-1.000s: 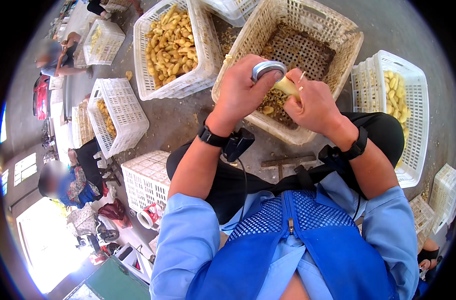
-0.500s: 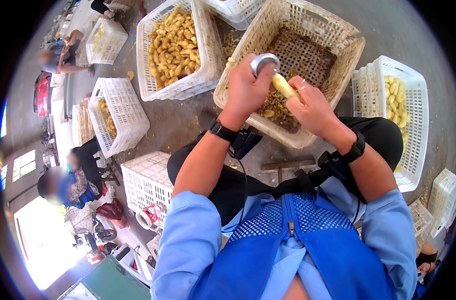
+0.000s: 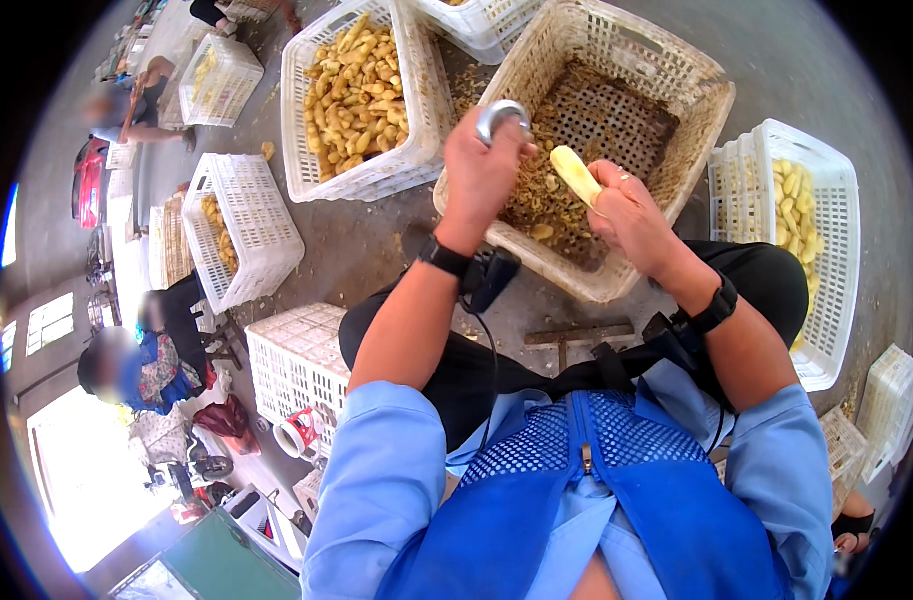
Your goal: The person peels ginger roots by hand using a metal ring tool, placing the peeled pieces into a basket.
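Note:
My left hand (image 3: 482,172) is closed around a shiny, rounded metal tool (image 3: 504,121), which looks like a peeler; most of its shape is hidden by the fingers. A pale yellow, finger-shaped vegetable (image 3: 575,178) is gripped at its lower end by my right hand (image 3: 629,215), its smooth end pointing up and left. Tool and vegetable are a little apart. Both hands are over a dirty white plastic crate (image 3: 712,110), with yellowish peelings (image 3: 542,208) scattered on its floor.
Left of it stands a crate (image 3: 295,130) heaped with yellow-brown vegetables (image 3: 362,95). At my right, another white crate (image 3: 839,270) holds paler yellow ones (image 3: 797,210). An upturned-looking crate (image 3: 295,365) sits by my left knee. Other people (image 3: 147,370) are at the left.
My left hand with the metal tool has drawn back up and left, off the vegetable. The vegetable's end now shows fully. My right hand has shifted slightly.

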`<state>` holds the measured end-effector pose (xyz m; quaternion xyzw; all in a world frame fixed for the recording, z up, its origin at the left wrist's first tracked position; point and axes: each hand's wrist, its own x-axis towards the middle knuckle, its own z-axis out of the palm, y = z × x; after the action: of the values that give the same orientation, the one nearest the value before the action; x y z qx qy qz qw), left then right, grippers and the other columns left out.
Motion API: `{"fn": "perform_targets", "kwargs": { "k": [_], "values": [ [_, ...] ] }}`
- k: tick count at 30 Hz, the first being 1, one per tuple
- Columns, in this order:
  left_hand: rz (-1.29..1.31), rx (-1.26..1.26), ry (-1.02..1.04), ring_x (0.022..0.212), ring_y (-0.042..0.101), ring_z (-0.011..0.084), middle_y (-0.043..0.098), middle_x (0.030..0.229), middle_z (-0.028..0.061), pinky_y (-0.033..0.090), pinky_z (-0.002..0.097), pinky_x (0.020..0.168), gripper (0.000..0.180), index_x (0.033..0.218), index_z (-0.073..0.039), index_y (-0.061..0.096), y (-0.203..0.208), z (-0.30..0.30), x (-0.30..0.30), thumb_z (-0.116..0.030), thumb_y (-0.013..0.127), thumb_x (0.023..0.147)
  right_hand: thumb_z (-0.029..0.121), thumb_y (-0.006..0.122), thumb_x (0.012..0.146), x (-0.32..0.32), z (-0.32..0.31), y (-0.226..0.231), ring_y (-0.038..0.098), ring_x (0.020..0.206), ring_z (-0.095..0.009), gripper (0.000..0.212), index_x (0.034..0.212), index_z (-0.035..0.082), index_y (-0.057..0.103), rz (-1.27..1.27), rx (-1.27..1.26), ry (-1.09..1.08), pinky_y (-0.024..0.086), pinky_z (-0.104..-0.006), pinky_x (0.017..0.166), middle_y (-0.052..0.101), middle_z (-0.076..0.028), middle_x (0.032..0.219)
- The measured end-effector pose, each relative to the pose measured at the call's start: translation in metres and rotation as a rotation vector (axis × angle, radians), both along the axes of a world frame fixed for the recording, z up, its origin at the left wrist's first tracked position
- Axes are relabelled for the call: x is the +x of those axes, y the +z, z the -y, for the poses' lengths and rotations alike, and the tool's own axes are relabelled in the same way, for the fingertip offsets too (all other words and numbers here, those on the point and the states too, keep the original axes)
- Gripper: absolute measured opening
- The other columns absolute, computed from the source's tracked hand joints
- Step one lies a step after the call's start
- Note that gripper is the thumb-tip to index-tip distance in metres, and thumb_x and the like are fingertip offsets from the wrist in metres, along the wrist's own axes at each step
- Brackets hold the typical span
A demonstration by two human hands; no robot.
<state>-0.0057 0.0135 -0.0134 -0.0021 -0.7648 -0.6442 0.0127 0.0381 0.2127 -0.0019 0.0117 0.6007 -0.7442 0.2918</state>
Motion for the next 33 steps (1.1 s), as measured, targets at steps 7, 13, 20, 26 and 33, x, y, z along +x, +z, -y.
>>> {"fn": "perform_targets", "kwargs": {
  "k": [7,13,20,26,33],
  "values": [
    [-0.182,0.046,-0.07,0.08,0.059,0.0064,0.069,0.089,0.0007,0.048,0.0231,0.07,0.018,0.104,0.001,0.068,0.011,-0.022,0.013,-0.015,0.064,0.095,0.021,0.041,0.091,-0.008,-0.007,-0.002,0.025,0.042,-0.004,0.026,0.107,0.004,0.053,0.269,-0.247,-0.024,0.022,-0.022,0.037,0.036,0.006,0.058],
    [-0.06,0.093,0.058,0.075,0.057,0.0082,0.066,0.081,-0.0002,0.049,0.0264,0.067,0.014,0.098,0.0,0.069,0.011,-0.007,-0.002,-0.012,0.065,0.093,0.019,0.038,0.09,-0.006,-0.007,-0.002,0.023,0.041,-0.004,0.027,0.107,0.005,0.053,0.313,-0.276,-0.01,0.021,-0.0219,0.037,0.037,0.006,0.059],
    [-0.091,-0.095,0.092,0.073,0.055,0.007,0.066,0.082,0.0006,0.047,0.0263,0.065,0.014,0.096,0.0,0.068,-0.002,-0.002,-0.002,-0.014,0.067,0.093,0.019,0.038,0.089,-0.004,-0.002,-0.001,0.025,0.04,-0.004,0.029,0.109,0.004,0.054,0.301,-0.223,0.026,0.022,-0.0223,0.036,0.038,0.006,0.058],
    [-0.118,0.117,0.055,0.071,0.054,0.0071,0.064,0.079,0.0007,0.047,0.0252,0.063,0.016,0.096,0.001,0.067,0.014,-0.023,0.007,-0.015,0.066,0.094,0.022,0.039,0.09,-0.01,-0.009,0.004,0.027,0.04,-0.005,0.031,0.109,0.003,0.054,0.461,-0.449,0.026,0.025,-0.0219,0.036,0.04,0.005,0.058],
    [-0.105,0.009,0.083,0.065,0.052,0.009,0.061,0.073,0.0033,0.045,0.0281,0.059,0.018,0.093,0.001,0.064,0.007,-0.033,0.007,-0.018,0.067,0.093,0.024,0.04,0.093,-0.007,-0.006,-0.003,0.035,0.046,-0.004,0.033,0.112,0.001,0.056,0.467,-0.457,0.139,0.031,-0.0207,0.04,0.053,0.001,0.072]
  ]
}}
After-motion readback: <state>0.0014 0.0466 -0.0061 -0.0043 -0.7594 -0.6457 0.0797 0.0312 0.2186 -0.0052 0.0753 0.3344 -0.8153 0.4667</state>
